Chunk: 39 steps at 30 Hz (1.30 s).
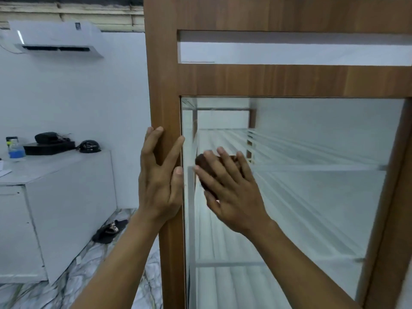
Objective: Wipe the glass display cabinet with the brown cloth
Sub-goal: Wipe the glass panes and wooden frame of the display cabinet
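brown cloth (201, 160) under flat right hand (231, 192) on glass (312, 197), left hand (156, 186) (fingers spread) on frame (165, 85)

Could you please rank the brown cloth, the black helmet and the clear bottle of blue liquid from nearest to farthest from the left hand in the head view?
1. Brown cloth, just right of the left hand, on the glass pane under the right hand.
2. Black helmet, left, on the white counter.
3. Clear bottle of blue liquid, farthest left on that counter.
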Motion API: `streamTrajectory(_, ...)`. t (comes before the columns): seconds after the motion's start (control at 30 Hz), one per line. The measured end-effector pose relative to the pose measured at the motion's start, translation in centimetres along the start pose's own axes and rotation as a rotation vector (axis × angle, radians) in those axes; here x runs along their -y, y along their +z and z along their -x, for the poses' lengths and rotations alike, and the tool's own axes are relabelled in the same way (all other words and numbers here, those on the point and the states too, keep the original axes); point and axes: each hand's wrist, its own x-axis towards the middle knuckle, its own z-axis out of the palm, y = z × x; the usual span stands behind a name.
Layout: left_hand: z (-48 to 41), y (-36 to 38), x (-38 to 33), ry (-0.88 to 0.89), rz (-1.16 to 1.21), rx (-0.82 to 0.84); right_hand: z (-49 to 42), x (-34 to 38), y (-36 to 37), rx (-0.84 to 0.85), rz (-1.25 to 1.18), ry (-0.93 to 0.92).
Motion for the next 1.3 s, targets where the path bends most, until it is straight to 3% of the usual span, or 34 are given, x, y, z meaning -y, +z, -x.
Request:
streamTrajectory(0.03, 0.1, 0.1, -0.1, 0.001, 0.024, -0.001, 1.8, -1.3, -0.3, -0.03, 0.009, 0.131)
streamTrajectory(0.13, 0.1, 0.3, -0.2, 0.008, 0.032, -0.006, 1.2, -5.1, -1.8, -0.233, -0.021, 0.766)
streamTrajectory(0.17, 0.1, 0.4, -0.2, 0.01, 0.026, -0.004, -0.9, -5.2, -1.9, -0.277, -0.039, 0.859)
streamTrajectory(0.2, 0.1, 0.5, -0.2, 0.011, 0.019, -0.003, -3.3, -4.1, -1.8, -0.27, -0.046, 0.811)
streamTrajectory(0.3, 1.2, 0.5, -0.1, -0.005, 0.006, 0.0, -5.9, 1.8, -0.6, -0.112, -0.108, 0.235)
streamTrajectory(0.37, 2.8, 0.6, 0.0, -0.009, 0.006, 0.017, -2.5, 2.8, 0.1, -0.015, -0.095, 0.078)
streamTrajectory(0.43, 4.2, 0.8, 0.2, 0.0, 0.008, 0.039, 2.1, 0.3, -0.2, -0.02, -0.032, 0.192)
streamTrajectory(0.5, 4.7, 1.0, 0.4, -0.003, 0.002, 0.038, 3.6, -3.6, -1.3, -0.093, -0.003, 0.537)
streamTrajectory(0.57, 4.5, 1.2, 0.2, -0.01, -0.017, 0.018, 0.4, -5.9, -2.1, -0.269, -0.013, 0.915)
streamTrajectory(0.6, 4.5, 1.2, 0.1, -0.014, -0.021, 0.015, -1.9, -5.4, -2.1, -0.316, -0.031, 0.967)
streamTrajectory(0.63, 4.5, 1.2, 0.0, -0.019, -0.019, 0.015, -3.3, -3.7, -1.8, -0.297, -0.038, 0.864)
streamTrajectory(0.73, 5.2, 1.1, 0.1, -0.036, -0.006, 0.019, 0.2, 4.3, 0.7, -0.067, -0.123, 0.204)
streamTrajectory(0.8, 6.3, 1.2, 0.1, -0.049, -0.002, 0.031, 6.6, 6.0, 1.4, 0.064, -0.061, 0.035)
streamTrajectory(0.87, 7.0, 1.4, 0.1, -0.065, -0.007, 0.033, 10.4, 3.0, 0.8, 0.034, -0.035, 0.188)
streamTrajectory(0.97, 7.2, 1.6, -0.1, -0.081, -0.029, 0.022, 7.3, -3.1, -1.0, -0.173, -0.067, 0.758)
streamTrajectory(1.0, 7.2, 1.6, -0.1, -0.083, -0.034, 0.021, 4.9, -3.5, -1.2, -0.241, -0.096, 0.874)
streamTrajectory(1.03, 7.2, 1.6, -0.1, -0.081, -0.041, 0.022, 2.8, -2.6, -1.1, -0.247, -0.111, 0.856)
streamTrajectory(1.07, 7.2, 1.6, 0.0, -0.075, -0.049, 0.025, 1.7, -0.9, -0.7, -0.197, -0.115, 0.712)
streamTrajectory(1.17, 7.1, 1.2, 0.1, -0.049, -0.123, 0.06, 4.6, 3.4, 0.6, 0.016, -0.127, 0.12)
streamTrajectory(1.2, 7.0, 1.1, 0.0, -0.037, -0.164, 0.078, 6.5, 2.2, 0.6, 0.023, -0.087, 0.083)
streamTrajectory(1.23, 6.7, 1.1, -0.2, -0.017, -0.209, 0.097, 8.0, -0.3, 0.1, -0.011, -0.074, 0.159)
streamTrajectory(1.3, 5.6, 1.4, -1.0, 0.049, -0.324, 0.136, 8.9, -6.8, -1.5, -0.143, -0.039, 0.515)
